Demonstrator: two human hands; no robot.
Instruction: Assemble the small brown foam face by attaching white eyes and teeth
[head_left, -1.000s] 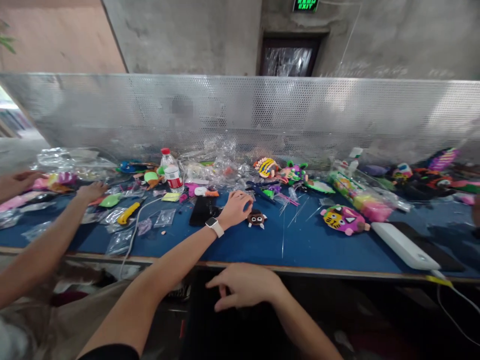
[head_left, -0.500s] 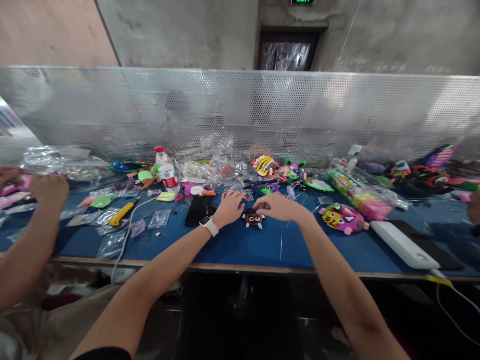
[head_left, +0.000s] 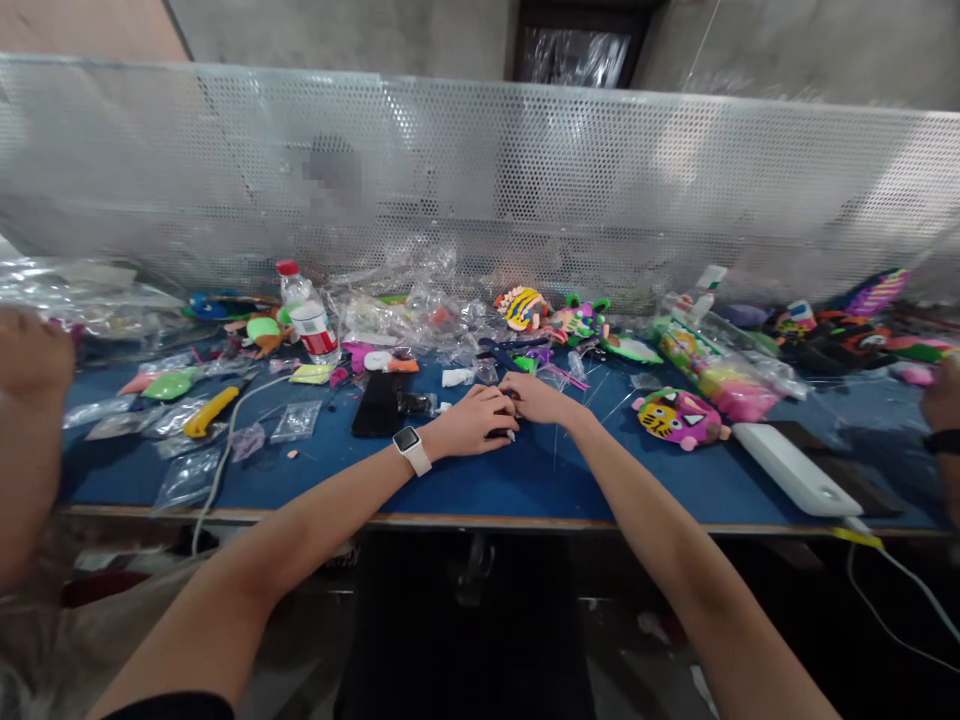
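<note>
My left hand (head_left: 480, 420), with a pale watch on the wrist, curls over a small brown clay figure (head_left: 500, 433) on the blue table. Only a dark sliver of the figure and a white bit at its edge show past the fingers. My right hand (head_left: 538, 398) meets it from the other side, its fingers bent down at the figure's far edge and touching the left fingers. The fingertips are partly hidden. A black phone (head_left: 379, 404) lies left of my left hand, and a white lump (head_left: 457, 377) sits just behind it.
A red-capped bottle (head_left: 307, 318), plastic bags (head_left: 420, 305) and a yellow cutter (head_left: 211, 412) lie to the left. A pink-and-yellow clay cat face (head_left: 681, 418) and a white power bank (head_left: 796, 468) are on the right. A perforated metal screen (head_left: 465, 170) stands behind. Other people's arms (head_left: 30, 440) flank me.
My hands have closed in over the brown figure from either side, covering its face and eyes. The view has tipped downward. The neighbour's hand on the left has shifted.
</note>
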